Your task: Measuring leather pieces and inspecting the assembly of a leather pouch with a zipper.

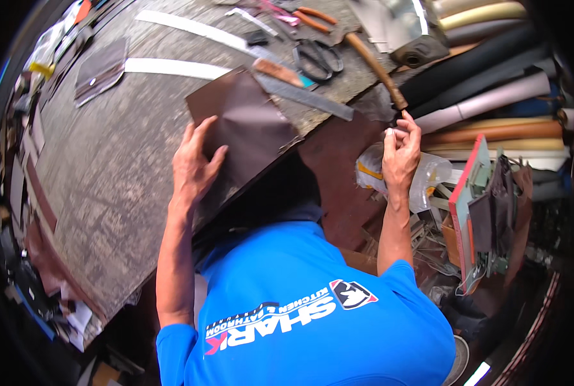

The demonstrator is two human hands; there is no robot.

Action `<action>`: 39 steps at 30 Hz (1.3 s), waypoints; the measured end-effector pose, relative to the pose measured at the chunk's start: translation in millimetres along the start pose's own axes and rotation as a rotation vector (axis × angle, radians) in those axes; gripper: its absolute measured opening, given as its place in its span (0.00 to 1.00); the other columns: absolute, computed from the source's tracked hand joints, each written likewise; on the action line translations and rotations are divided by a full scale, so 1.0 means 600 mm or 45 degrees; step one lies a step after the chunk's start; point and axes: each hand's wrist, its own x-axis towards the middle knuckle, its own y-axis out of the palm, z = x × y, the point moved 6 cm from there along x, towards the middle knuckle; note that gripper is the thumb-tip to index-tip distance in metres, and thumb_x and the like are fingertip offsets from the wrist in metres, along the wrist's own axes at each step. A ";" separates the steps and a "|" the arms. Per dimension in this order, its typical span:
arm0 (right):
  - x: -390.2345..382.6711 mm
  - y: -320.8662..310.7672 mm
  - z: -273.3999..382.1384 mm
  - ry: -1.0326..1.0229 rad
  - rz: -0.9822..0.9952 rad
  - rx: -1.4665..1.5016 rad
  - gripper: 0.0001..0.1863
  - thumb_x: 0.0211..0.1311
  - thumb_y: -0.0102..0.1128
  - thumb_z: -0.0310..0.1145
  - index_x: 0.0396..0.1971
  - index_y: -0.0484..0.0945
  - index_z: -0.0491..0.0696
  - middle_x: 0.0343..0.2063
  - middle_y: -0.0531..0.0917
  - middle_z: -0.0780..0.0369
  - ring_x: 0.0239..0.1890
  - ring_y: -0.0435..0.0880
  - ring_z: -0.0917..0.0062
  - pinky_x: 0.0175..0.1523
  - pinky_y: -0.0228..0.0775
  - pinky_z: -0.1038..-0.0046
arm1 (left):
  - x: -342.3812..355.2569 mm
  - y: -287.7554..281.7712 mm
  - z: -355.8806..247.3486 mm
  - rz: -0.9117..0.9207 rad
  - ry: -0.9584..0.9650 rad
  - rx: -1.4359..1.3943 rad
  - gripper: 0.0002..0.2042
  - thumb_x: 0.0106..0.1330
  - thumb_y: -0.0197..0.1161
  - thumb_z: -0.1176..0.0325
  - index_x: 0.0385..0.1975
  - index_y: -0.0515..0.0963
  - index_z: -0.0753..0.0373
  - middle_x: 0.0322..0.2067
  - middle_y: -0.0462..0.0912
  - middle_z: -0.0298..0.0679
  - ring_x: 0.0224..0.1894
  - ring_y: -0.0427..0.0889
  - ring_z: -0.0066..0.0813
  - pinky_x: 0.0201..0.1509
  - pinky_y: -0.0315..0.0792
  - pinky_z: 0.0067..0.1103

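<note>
My left hand (197, 161) lies with its fingers spread on a dark brown leather-like sheet (251, 119) at the near edge of the worktable. Part of that sheet reaches past the edge, above my lap. Out over the floor to the right, my right hand (402, 151) is raised with thumb and fingers drawn together. Whatever it pinches, if anything, is too small to make out. Just beyond its fingertips is the end of a wooden handle (375, 69), which looks like a hammer's. A metal ruler (309, 98) lies beside the brown sheet.
On the worn worktable (116, 167) lie black-handled scissors (319, 61), orange-handled pliers (316, 18), long white strips (177, 67) and a brown flapped pouch (101, 71). Material rolls (483, 100) are stacked at the right. A red-edged board (468, 206) stands below them.
</note>
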 end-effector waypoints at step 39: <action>0.193 0.013 -0.028 -0.047 0.649 -0.065 0.11 0.68 0.57 0.36 0.38 0.77 0.44 0.31 0.83 0.61 0.29 0.79 0.80 0.35 0.72 0.78 | -0.005 0.001 0.002 -0.211 0.055 -0.038 0.24 0.53 0.69 0.74 0.53 0.76 0.57 0.39 0.76 0.42 0.29 0.78 0.35 0.34 0.73 0.27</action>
